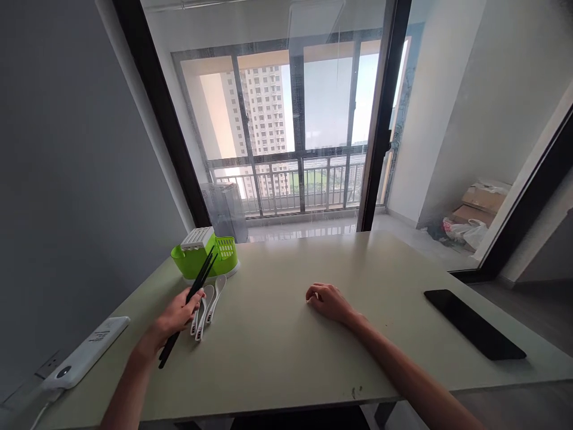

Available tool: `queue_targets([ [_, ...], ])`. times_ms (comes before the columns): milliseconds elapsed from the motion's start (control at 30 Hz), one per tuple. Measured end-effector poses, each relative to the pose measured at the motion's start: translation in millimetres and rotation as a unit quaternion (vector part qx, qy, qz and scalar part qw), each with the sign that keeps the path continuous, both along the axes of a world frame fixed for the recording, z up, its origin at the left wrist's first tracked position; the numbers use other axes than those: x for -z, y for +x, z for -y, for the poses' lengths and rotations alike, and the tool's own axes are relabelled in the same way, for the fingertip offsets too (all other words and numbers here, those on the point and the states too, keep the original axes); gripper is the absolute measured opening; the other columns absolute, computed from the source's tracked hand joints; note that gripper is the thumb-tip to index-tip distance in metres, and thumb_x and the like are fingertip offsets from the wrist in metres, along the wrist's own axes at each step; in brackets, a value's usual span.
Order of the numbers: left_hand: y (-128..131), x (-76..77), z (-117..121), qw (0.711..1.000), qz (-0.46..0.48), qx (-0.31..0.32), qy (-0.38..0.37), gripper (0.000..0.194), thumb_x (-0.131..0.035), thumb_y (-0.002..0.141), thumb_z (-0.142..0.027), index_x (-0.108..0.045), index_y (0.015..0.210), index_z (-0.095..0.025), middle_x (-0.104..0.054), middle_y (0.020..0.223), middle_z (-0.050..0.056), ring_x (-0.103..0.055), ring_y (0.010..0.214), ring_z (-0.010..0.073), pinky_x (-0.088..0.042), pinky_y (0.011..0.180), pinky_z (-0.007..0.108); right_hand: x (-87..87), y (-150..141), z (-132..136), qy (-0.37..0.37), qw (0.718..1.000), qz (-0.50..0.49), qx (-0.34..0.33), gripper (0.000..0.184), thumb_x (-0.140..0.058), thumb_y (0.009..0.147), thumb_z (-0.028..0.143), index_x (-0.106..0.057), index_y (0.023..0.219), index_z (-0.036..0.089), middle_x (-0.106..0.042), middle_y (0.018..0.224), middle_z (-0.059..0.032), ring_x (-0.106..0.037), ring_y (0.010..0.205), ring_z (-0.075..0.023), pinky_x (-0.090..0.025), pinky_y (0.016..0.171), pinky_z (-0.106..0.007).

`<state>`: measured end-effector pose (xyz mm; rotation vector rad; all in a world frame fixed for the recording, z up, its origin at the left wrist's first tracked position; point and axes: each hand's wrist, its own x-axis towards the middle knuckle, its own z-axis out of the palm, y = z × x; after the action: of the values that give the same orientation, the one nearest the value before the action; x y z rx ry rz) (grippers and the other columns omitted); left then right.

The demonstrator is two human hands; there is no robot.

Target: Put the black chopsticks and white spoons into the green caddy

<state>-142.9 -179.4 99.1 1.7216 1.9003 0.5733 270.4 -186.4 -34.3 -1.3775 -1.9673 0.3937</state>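
Observation:
My left hand (179,313) is closed round a bundle of black chopsticks (203,272), which slant up and to the right in front of the green holder. Just right of that hand, several white spoons (216,298) lie side by side on the table; the hand partly covers one of them. Behind the spoons stands a bright green utensil holder (190,261) with a white slotted lid part (197,237) and a white base. My right hand (329,300) rests on the table with its fingers curled in, and nothing shows in it.
On the table (277,358) a white power strip (92,347) lies at the left edge, by the wall. A flat black object (472,322) lies at the right. A glass sliding door with a dark frame (378,119) stands behind the table; cardboard boxes (483,200) are beyond it.

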Motion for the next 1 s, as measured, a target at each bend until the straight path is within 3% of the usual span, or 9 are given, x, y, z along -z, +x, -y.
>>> queue_targets([
  [67,32.9,6.3,-2.1,0.996,0.045,0.062,-0.036,0.056,-0.043,0.083,-0.076,-0.049,0.099,-0.022,-0.047,0.07,-0.005,-0.041,0.047,0.0097,-0.03,0.042,0.021,0.1,0.4,0.3,0.0,1.0,0.0,-0.001,0.024,-0.052,0.083,0.014,-0.074,0.084,0.023,-0.071,0.086,0.0013,-0.056,0.068,-0.012,-0.037,0.07,-0.025],
  [133,64.9,17.7,-6.9,0.993,0.02,0.1,-0.061,0.048,-0.044,0.087,-0.07,-0.047,0.094,-0.023,-0.048,0.069,-0.004,-0.043,0.048,0.0111,-0.03,0.042,0.023,-0.2,0.7,0.7,0.001,1.0,0.002,-0.001,0.024,-0.052,0.083,0.014,-0.074,0.084,0.023,-0.071,0.086,0.0012,-0.056,0.067,-0.0119,-0.037,0.07,-0.025],
  [267,120.5,42.8,-10.6,0.969,-0.164,0.187,-0.015,0.032,-0.035,0.1,-0.049,-0.05,0.092,-0.022,-0.066,0.084,0.005,-0.064,0.072,0.0181,-0.044,0.059,0.026,-1.2,0.7,0.6,0.001,1.0,0.004,-0.002,0.025,-0.052,0.083,0.014,-0.075,0.085,0.023,-0.071,0.086,0.0007,-0.056,0.067,-0.0119,-0.037,0.069,-0.025],
  [400,159.2,56.0,-1.2,0.944,-0.267,0.193,-0.006,0.029,-0.035,0.103,-0.037,-0.055,0.108,-0.016,-0.073,0.102,0.015,-0.071,0.094,0.0247,-0.049,0.078,0.031,-1.6,0.9,0.4,0.002,1.0,0.004,-0.002,0.025,-0.051,0.084,0.014,-0.074,0.085,0.023,-0.072,0.087,0.0007,-0.057,0.068,-0.0117,-0.037,0.069,-0.024],
  [567,184.6,60.1,11.0,0.931,-0.324,0.17,-0.007,0.035,-0.036,0.103,-0.027,-0.053,0.126,-0.008,-0.073,0.108,0.021,-0.071,0.105,0.0312,-0.052,0.086,0.037,-1.6,1.1,0.7,0.004,1.0,0.002,-0.003,0.026,-0.051,0.083,0.013,-0.074,0.084,0.024,-0.071,0.087,0.0011,-0.056,0.067,-0.0116,-0.036,0.069,-0.024],
  [833,206.7,68.9,18.7,0.909,-0.377,0.179,0.008,0.042,-0.048,0.097,-0.014,-0.051,0.138,-0.005,-0.07,0.107,0.023,-0.071,0.104,0.0297,-0.054,0.084,0.034,-1.8,1.6,0.4,0.01,1.0,-0.001,-0.006,0.025,-0.052,0.082,0.013,-0.074,0.084,0.024,-0.071,0.085,0.0011,-0.056,0.067,-0.0114,-0.036,0.068,-0.024],
  [1000,213.9,72.5,21.0,0.897,-0.397,0.193,0.015,0.043,-0.048,0.093,-0.007,-0.052,0.135,-0.005,-0.069,0.109,0.023,-0.071,0.101,0.0269,-0.054,0.082,0.032,-0.4,1.7,-0.2,0.012,1.0,-0.001,-0.006,0.025,-0.052,0.082,0.013,-0.074,0.083,0.023,-0.071,0.085,0.0012,-0.055,0.066,-0.0111,-0.036,0.067,-0.024],
])
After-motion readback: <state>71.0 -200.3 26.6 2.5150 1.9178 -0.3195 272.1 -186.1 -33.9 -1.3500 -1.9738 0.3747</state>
